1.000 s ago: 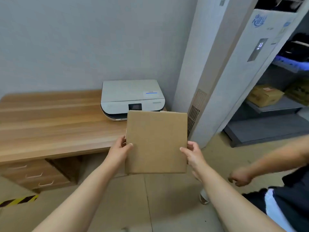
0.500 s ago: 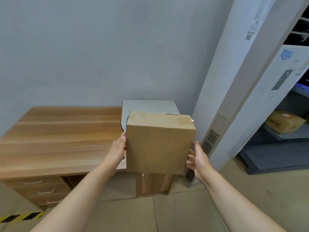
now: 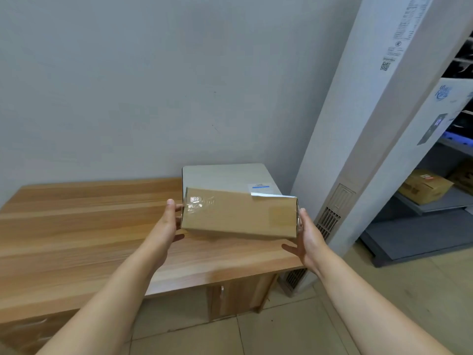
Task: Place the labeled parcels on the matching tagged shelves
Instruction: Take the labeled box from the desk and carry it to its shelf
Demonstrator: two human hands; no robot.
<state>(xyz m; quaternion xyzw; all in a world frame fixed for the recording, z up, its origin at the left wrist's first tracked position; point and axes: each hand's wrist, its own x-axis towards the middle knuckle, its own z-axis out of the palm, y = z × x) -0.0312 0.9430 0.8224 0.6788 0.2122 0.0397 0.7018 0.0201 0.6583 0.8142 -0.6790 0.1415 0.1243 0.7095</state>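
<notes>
Cardboard parcel (image 3: pixel 239 216), brown and box-shaped, up in the air over the right end of the wooden desk (image 3: pixel 76 226), just in front of the white printer (image 3: pixel 225 178). Held at its two short ends: left hand (image 3: pixel 170 221) pressed flat on the left end, right hand (image 3: pixel 307 237) on the right end, fingers wrapped onto the box and not clenched in a fist. Looks light, since two bare hands lift it with ease. Looks stiff too, with straight sides and sharp corners, so no sagging. Shiny clear tape (image 3: pixel 198 203) on the left part could feel slippery, so better to grip on plain cardboard. White label edge (image 3: pixel 271 197) peeks over the top right rim; writing not readable. Best hold: both ends, as now, or one hand under the bottom. Close things to mind: printer just behind, desk edge below, tall white air conditioner (image 3: pixel 358 162) near on the right. Open floor on the right leads to the grey shelf (image 3: pixel 432 203), where another brown box (image 3: pixel 425 185) sits. Plenty of room on the desk's left side.
</notes>
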